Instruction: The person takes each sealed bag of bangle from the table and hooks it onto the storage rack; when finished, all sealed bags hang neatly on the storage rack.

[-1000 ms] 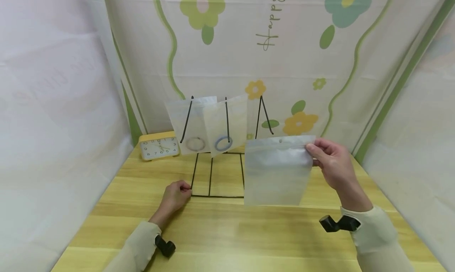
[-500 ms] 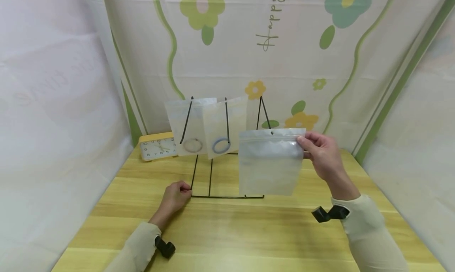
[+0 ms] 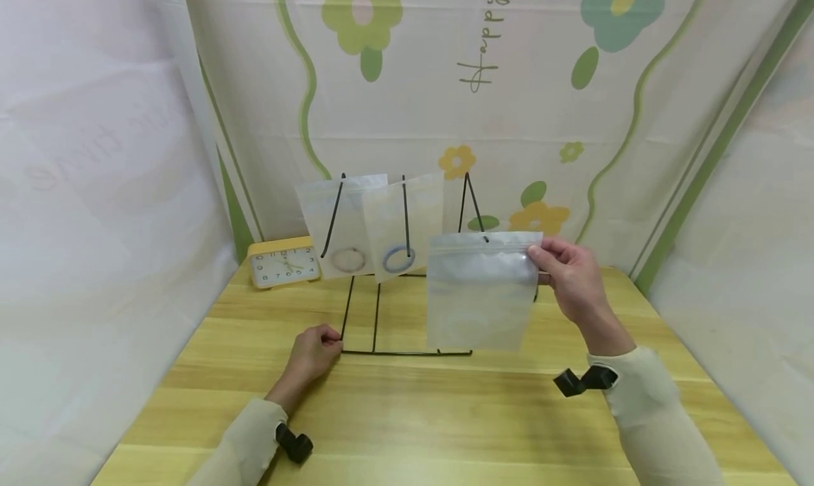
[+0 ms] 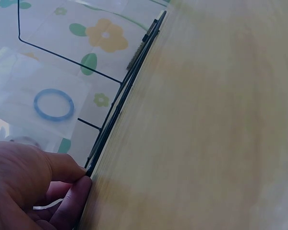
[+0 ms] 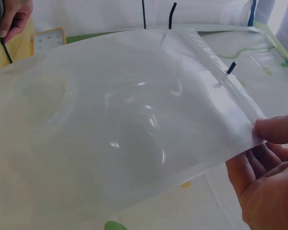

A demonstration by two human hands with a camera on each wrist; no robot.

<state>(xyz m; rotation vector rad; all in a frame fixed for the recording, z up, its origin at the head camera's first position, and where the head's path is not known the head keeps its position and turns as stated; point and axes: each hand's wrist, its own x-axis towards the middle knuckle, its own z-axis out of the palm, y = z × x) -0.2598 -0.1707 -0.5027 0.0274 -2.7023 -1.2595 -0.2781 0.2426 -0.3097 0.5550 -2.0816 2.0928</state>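
My right hand (image 3: pixel 575 281) pinches the upper right corner of a translucent zip bag (image 3: pixel 480 295) between thumb and fingers. In the right wrist view, the black tip of a wire hook (image 5: pixel 232 67) pokes through the hole near the bag's top edge. A faint round outline (image 5: pixel 62 110) shows inside this bag. My left hand (image 3: pixel 314 355) pinches the front left corner of the black wire rack (image 3: pixel 407 353), low at the tabletop. Two similar bags hang on the rack's other hooks: one with a pinkish ring (image 3: pixel 348 260), one with a blue ring (image 3: pixel 398 258).
A yellow-framed clock (image 3: pixel 284 263) stands at the rack's left. Behind the wooden table (image 3: pixel 407 422) hangs a white cloth (image 3: pixel 407 111) printed with flowers, and white cloth walls rise at both sides.
My right hand has carried the bag left and slightly up to the right-hand hook, and the hook's tip now shows through the hole. My left hand stays at the rack's corner.
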